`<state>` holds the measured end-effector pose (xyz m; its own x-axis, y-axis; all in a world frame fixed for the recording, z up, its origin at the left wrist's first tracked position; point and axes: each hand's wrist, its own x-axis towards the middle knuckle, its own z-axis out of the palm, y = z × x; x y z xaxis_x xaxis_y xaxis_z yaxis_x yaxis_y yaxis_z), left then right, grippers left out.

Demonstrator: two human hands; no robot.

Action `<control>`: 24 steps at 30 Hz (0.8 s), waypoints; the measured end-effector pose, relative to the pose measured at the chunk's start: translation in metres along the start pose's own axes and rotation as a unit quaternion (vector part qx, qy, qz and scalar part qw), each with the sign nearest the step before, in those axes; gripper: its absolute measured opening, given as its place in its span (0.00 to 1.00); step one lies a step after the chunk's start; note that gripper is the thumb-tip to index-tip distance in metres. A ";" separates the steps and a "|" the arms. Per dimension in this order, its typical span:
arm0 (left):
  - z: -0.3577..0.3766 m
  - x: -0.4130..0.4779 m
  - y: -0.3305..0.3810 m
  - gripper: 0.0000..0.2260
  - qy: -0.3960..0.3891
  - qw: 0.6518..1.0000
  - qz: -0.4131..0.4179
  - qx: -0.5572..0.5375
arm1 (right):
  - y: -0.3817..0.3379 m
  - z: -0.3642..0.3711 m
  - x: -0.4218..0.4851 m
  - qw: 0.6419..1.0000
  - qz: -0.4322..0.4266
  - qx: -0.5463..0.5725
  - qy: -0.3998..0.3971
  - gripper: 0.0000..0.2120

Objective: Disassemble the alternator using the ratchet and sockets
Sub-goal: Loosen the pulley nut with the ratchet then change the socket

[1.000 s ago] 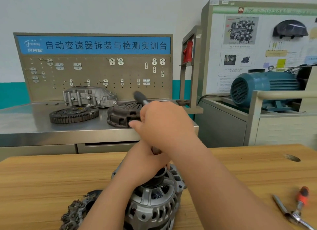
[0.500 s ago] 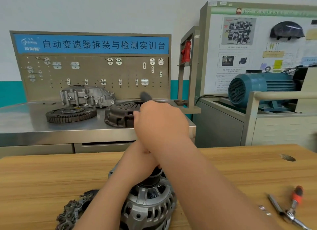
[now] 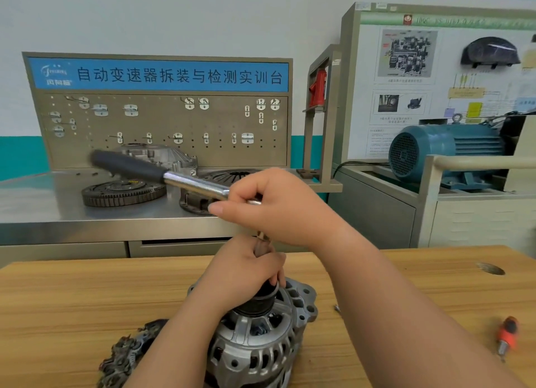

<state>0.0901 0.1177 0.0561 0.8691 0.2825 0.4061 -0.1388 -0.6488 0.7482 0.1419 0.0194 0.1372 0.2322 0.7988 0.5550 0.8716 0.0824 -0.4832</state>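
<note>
Right hand (image 3: 284,208) is clenched round the head end of the long chrome-shafted, black-gripped ratchet (image 3: 162,174), thumb and fingers wrapped over the metal with the index finger sticking out to the left. The ratchet's long axis runs from that fist away to the left and slightly upward in the view, the black grip being the far, free end, which shows in front of the steel bench behind. Below the fist a thin, dark extension bar (image 3: 262,238) drops straight down, upright, into the left hand (image 3: 243,274). The left hand grasps this bar, its fingers curled round it just above the black round pulley (image 3: 255,303).

That pulley tops the ribbed silver cast-metal alternator (image 3: 261,344), which stands on the pale wooden table (image 3: 72,300) with its shaft end up, directly under both hands near the front edge. A dark, grimy finned part (image 3: 124,355) lies just beside it on the left, and an orange-handled screwdriver (image 3: 508,334) lies well apart on the right.

Half a second ago only the black tip of the grip showed above the right fist, pointing away; now the handle has swung round to the left and shows at full length.
</note>
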 end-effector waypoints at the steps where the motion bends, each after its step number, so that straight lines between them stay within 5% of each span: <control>1: 0.000 0.000 0.001 0.20 0.008 1.000 0.007 0.010 | -0.002 0.005 0.001 0.997 0.033 -0.059 0.033 0.22; 4: -0.002 0.000 0.003 0.21 0.033 0.996 0.022 0.080 | -0.008 0.021 0.008 0.954 0.126 -0.257 0.087 0.14; 7: -0.002 -0.001 0.003 0.16 0.049 0.995 0.021 0.081 | -0.005 0.022 0.012 0.938 0.158 -0.298 0.082 0.09; 11: -0.001 -0.002 0.001 0.09 0.011 1.000 0.009 0.014 | -0.003 0.003 0.007 0.982 0.060 -0.181 -0.008 0.21; 14: -0.002 -0.001 -0.002 0.10 0.003 1.000 -0.009 -0.006 | 0.000 -0.006 0.003 0.996 -0.045 -0.029 -0.068 0.17; 17: -0.003 -0.001 -0.004 0.17 -0.006 1.000 -0.009 0.004 | 0.003 -0.007 -0.001 0.996 -0.060 0.048 -0.045 0.16; 20: -0.002 -0.001 0.001 0.19 0.003 1.000 -0.003 0.028 | 0.001 0.006 0.000 0.997 0.026 -0.057 0.044 0.19; 24: -0.002 -0.002 0.003 0.17 0.055 0.994 -0.002 0.093 | -0.010 0.021 0.007 0.945 0.141 -0.272 0.113 0.10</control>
<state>0.0873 0.1165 0.0587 0.8108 0.3535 0.4666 -0.0366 -0.7649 0.6431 0.1258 0.0372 0.1316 0.5207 0.5907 0.6164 0.8403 -0.4823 -0.2476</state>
